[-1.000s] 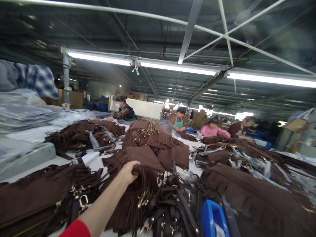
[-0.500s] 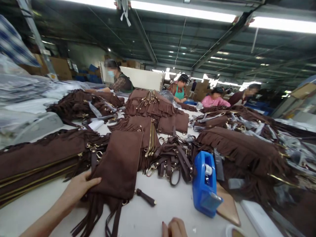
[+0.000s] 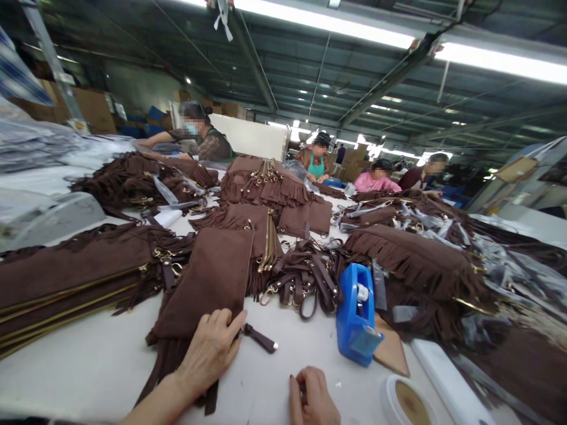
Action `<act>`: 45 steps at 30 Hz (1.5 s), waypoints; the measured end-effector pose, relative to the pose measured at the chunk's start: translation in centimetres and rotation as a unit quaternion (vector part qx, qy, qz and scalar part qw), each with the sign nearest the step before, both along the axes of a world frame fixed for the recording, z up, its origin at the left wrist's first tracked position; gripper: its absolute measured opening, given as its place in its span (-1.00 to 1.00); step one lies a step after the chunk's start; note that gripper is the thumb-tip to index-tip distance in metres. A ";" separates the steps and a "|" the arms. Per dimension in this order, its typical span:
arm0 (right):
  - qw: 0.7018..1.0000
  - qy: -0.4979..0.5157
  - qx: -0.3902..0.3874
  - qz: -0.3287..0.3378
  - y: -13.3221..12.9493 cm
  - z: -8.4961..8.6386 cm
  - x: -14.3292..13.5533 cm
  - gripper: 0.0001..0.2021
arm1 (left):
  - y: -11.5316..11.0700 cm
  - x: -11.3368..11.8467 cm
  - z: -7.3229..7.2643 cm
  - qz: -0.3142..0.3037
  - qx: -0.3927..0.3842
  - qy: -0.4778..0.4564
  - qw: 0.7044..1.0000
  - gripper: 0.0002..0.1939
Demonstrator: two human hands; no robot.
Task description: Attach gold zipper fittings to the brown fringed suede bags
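Observation:
A flat brown suede bag (image 3: pixel 212 277) with fringe and a zip pull lies on the white table (image 3: pixel 88 366) in front of me. My left hand (image 3: pixel 210 351) lies palm down on its near end, fingers over the fringe, holding it. My right hand (image 3: pixel 312 396) rests on the table at the bottom edge, fingers curled shut; whether anything small is inside them is unclear. The hands are about a hand's width apart.
A blue tape dispenser (image 3: pixel 354 316) stands right of the bag, with a tape roll (image 3: pixel 405 402) nearer. A tangle of brown straps (image 3: pixel 305 274) and stacks of fringed bags (image 3: pixel 66 277) surround it. Several people (image 3: pixel 376 177) work at the far side.
The bag has been pulled closer to me. My left hand shifted from its left edge to its near end. More of my right hand has come into view.

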State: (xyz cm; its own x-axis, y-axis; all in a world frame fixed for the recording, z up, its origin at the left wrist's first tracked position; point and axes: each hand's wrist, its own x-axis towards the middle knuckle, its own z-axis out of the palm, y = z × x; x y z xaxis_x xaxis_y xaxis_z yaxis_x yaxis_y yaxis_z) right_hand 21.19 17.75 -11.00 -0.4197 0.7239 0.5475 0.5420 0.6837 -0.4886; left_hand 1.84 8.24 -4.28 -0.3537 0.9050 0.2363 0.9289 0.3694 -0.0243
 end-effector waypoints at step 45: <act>0.769 0.416 -0.480 0.072 -3.0 10.4 -4.8 -0.55 | 4.8 -2.3 14.1 -0.182 -0.064 -0.193 0.962 -0.93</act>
State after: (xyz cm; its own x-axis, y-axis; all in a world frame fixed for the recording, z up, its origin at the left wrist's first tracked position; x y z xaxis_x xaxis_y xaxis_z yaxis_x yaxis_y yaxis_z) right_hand 16.43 14.80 -0.60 -0.3261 0.9412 -0.0884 -0.2791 -0.1852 -0.9422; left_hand -0.47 13.06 9.81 -0.0477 0.9984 0.0293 0.9454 0.0357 0.3239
